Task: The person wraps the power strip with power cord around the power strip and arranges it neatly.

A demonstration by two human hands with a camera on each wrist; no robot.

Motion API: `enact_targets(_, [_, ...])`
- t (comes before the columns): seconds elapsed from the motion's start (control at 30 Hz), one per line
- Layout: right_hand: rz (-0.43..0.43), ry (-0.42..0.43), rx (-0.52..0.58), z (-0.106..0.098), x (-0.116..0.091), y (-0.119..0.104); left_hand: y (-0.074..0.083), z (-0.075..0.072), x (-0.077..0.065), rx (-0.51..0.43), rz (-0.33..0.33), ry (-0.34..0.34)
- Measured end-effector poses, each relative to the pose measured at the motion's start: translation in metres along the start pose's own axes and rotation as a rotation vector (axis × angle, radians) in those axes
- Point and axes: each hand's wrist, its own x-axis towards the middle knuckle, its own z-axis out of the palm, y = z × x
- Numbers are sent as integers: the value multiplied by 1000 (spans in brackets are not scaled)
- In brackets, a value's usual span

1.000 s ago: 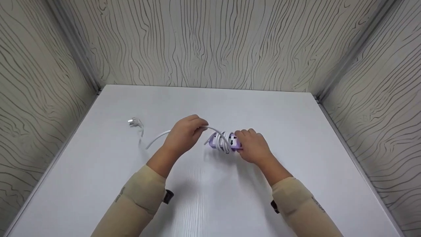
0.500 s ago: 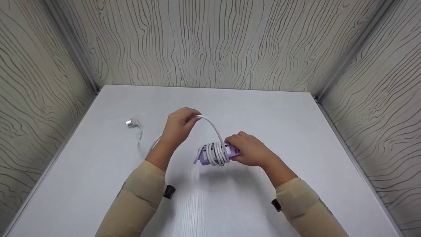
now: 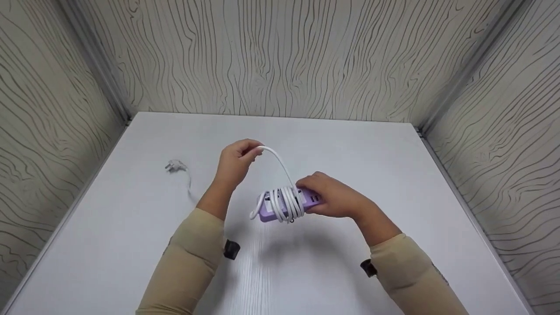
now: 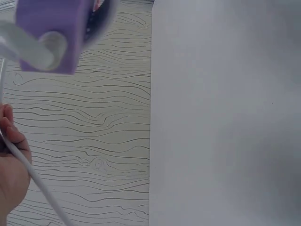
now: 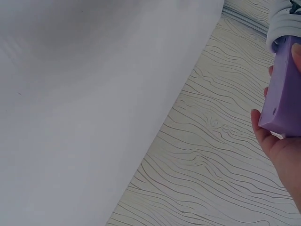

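My right hand [image 3: 334, 194] grips the right end of a purple power strip [image 3: 267, 215], held above the table. Several turns of its white cord [image 3: 286, 203] are wound round the strip's middle. From the last turn the cord arcs up to my left hand [image 3: 236, 159], which pinches it between thumb and fingers. In the left wrist view the cord leaves the strip's end [image 4: 49, 23] and another stretch crosses my left palm [image 4: 14, 179]. The right wrist view has my fingers [image 5: 263, 134] wrapped round the strip's bare end. A white plug [image 3: 176, 166] lies on the table at the left.
The white table [image 3: 393, 175] spreads under both hands. Wood-patterned panels [image 3: 262, 57] stand along its back and both sides. Some cord [image 3: 189, 183] trails from the plug toward my left forearm. A dark strap piece [image 3: 232, 249] juts from the left sleeve.
Both hands have lifted the strip off its earlier spot and brought it nearer and left. My left hand has moved up and left, drawing the cord into a taller arc. The plug has shifted slightly.
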Motion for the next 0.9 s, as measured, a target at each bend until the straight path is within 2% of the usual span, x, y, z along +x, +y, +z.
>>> enact_targets(0.23, [-58, 31, 131, -15, 4, -9, -11, 6, 6, -124, -106, 1])
enact_targets(0.43, [-119, 103, 197, -22, 9, -13, -15, 15, 7, -235, -173, -7])
enact_targets(0.57, [-168, 150, 233, -23, 10, -16, -21, 22, 8, -234, -163, -43])
enact_targets(0.6, [-178, 162, 238, -23, 11, -17, -32, 26, 12, -249, -140, -61])
enact_targets(0.7, [-189, 195, 243, -25, 11, -18, -36, 31, 11, -290, -136, -79])
enact_targets(0.8, [-167, 237, 236, -26, 12, -18, -39, 36, 9, -391, -123, -69])
enact_targets(0.83, [-150, 251, 236, -27, 12, -18, -30, 35, 4, -401, -143, -52])
enact_targets(0.9, [-104, 280, 238, -28, 14, -19, -31, 38, 2, -411, -151, -39])
